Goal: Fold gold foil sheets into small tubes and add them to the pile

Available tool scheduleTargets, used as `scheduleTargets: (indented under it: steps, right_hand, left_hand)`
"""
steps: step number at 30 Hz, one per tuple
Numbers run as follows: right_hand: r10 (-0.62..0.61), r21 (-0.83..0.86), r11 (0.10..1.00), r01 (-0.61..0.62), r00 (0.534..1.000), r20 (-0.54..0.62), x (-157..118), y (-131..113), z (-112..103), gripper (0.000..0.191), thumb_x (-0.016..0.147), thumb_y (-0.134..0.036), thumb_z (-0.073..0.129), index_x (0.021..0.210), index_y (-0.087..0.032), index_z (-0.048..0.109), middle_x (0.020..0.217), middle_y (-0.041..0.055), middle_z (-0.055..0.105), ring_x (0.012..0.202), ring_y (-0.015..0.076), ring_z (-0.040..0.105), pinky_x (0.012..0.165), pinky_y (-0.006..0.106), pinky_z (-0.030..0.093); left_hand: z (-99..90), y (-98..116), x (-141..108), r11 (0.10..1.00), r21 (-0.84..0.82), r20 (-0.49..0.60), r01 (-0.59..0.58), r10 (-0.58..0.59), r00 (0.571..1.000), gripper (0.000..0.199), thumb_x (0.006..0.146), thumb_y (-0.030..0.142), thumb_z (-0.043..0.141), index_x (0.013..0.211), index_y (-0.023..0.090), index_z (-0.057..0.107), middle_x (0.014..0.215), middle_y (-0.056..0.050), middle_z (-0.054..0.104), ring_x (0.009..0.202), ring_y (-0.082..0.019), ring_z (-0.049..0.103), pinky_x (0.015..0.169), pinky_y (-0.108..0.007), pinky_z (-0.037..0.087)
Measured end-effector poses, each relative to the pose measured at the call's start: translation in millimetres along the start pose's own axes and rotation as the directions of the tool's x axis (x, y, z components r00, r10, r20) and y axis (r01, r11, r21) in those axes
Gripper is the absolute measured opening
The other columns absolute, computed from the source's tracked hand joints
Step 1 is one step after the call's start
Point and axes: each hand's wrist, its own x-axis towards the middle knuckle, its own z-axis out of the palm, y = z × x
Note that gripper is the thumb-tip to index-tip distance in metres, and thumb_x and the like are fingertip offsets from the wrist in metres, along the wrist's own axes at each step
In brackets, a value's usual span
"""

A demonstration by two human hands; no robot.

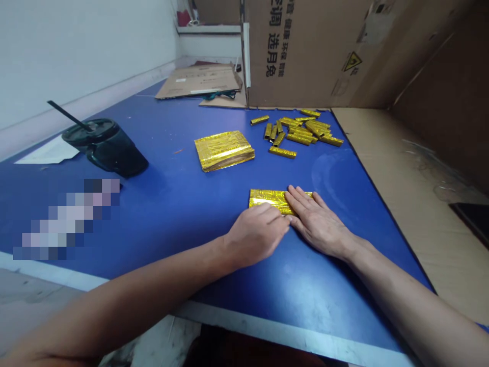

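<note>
A sheet of shiny gold foil paper point(267, 195) lies on the blue table in front of me, its near edge hidden by my hands. My left hand point(256, 232) is curled closed at that edge, thumb and fingers pinched together close to my right thumb. Flat across the right part of the sheet rests my right hand point(319, 221), fingers stretched out. Beyond them sits a stack of gold foil paper point(224, 149). Several small folded gold paper pieces point(301, 133) lie in a loose pile at the back right.
A dark green tumbler point(110, 148) with a straw stands at the left on white paper point(46, 152). Flattened cardboard point(198, 81) lies at the back. A large cardboard box point(298, 56) walls the far side, and more cardboard point(397, 188) borders the table's right edge.
</note>
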Motion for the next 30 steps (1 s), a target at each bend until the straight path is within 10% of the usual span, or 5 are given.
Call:
scheduleTargets:
  steps: [19, 30]
  right_hand:
    - [-0.051, 0.0, 0.999, 0.051, 0.998, -0.031, -2.1, 4.0, -2.9, 0.044, 0.091, -0.027, 0.029, 0.134, -0.02, 0.038, 0.143, 0.0127, 0.028, 0.131, 0.0237, 0.023, 0.105, 0.046, 0.021]
    - [-0.066, -0.063, 0.996, 0.068, 0.998, 0.024, -2.4, 3.7, -1.3, 0.059, 0.089, -0.052, 0.02, 0.137, -0.02, 0.029, 0.145, 0.0143, 0.021, 0.132, 0.0261, 0.016, 0.105, 0.048, 0.018]
  left_hand:
    - [2.6, 8.9, -0.8, 0.993, 0.07, 0.209, 0.094, -0.106, 0.972, 0.036, 0.085, 0.035, 0.046, 0.104, 0.007, 0.056, 0.108, -0.013, 0.059, 0.107, -0.025, 0.05, 0.092, -0.037, 0.041]
    - [-12.9, 8.5, 6.4, 0.983, -0.113, 0.048, 0.143, -0.138, 0.989, 0.036, 0.09, 0.032, 0.034, 0.107, 0.01, 0.056, 0.114, -0.012, 0.058, 0.109, -0.02, 0.051, 0.095, -0.034, 0.039]
